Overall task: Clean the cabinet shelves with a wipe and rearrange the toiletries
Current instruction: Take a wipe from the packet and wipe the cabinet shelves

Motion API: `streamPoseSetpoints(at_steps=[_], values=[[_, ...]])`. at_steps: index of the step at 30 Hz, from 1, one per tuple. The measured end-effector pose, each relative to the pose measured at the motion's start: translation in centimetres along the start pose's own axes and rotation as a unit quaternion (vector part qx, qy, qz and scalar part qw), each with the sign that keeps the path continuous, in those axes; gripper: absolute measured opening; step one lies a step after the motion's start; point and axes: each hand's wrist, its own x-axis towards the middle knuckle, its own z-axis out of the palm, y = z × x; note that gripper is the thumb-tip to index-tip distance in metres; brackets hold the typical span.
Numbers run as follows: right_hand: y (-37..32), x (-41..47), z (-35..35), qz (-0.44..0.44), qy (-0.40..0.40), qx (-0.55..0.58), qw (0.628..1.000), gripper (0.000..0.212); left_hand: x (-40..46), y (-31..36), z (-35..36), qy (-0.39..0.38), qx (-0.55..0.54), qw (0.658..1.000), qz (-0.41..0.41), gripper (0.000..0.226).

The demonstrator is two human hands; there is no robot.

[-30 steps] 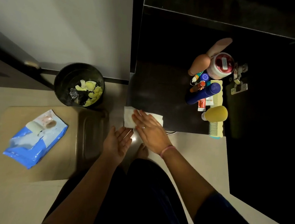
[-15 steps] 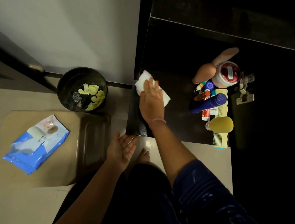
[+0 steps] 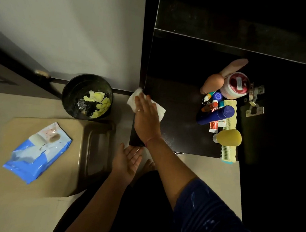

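Right hand (image 3: pixel 147 120) flat on the white wipe (image 3: pixel 160 110), fingers spread, pressing it onto the dark shelf (image 3: pixel 177 103) at the left edge, one corner of the wipe poking out past that edge. Left hand (image 3: pixel 126 162) open and empty, palm up, hovering just below the shelf's front left corner. Toiletries bunched at the right side of the shelf: blue tube (image 3: pixel 216 115) lying across a pale comb (image 3: pixel 230 120), red-lidded jar (image 3: pixel 237 85) behind it, tan bottle (image 3: pixel 214 80) tipped against the jar, yellow bottle (image 3: pixel 229 137) on its side near the front edge, small tubes wedged in between. Black bin (image 3: pixel 87 96) on the floor left of the shelf, yellowish scraps inside. Blue wipe pack (image 3: pixel 38 152) lying on the beige stool (image 3: pixel 61 163), well apart from both hands
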Motion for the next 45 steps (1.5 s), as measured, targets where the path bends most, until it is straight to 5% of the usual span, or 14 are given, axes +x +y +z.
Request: streamPoseSetpoints(at_steps=[5, 8, 13, 19, 26, 33, 45], values=[[-0.2, -6.7, 1.3, -0.169, -0.126, -0.081, 0.974, 0.059, 0.5, -0.1, -0.1, -0.013, -0.011, 1.0, 0.014, 0.05], [0.9, -9.5, 0.9, -0.187, -0.091, -0.127, 0.97, 0.059, 0.5, 0.1, 0.0, -0.006, -0.015, 1.0, 0.015, 0.053], [3.4, -8.6, -0.4, -0.097, -0.065, -0.017, 0.993, 0.058, 0.3, 0.6, 0.5, -0.003, -0.037, 0.999, -0.015, 0.065], [5.7, 1.0, -3.3, 0.024, -0.024, -0.023, 0.999, 0.053, 0.1, 0.6, 0.5, -0.001, -0.04, 0.999, -0.018, 0.067], [7.9, 8.6, -6.4, 0.06, -0.054, -0.056, 0.995, 0.053, 0.5, 0.7, 0.0, -0.014, -0.041, 0.999, -0.018, 0.06], [7.9, 5.1, -5.5, 0.26, 0.081, 0.004, 0.962, 0.053, 0.0, 0.7, 0.2, -0.016, -0.044, 0.999, -0.018, 0.057], [3.2, -7.5, 0.9, 0.135, 0.05, -0.014, 0.989, 0.056, -1.2, 0.3, 0.6, -0.049, -0.065, 0.996, -0.03, 0.046]])
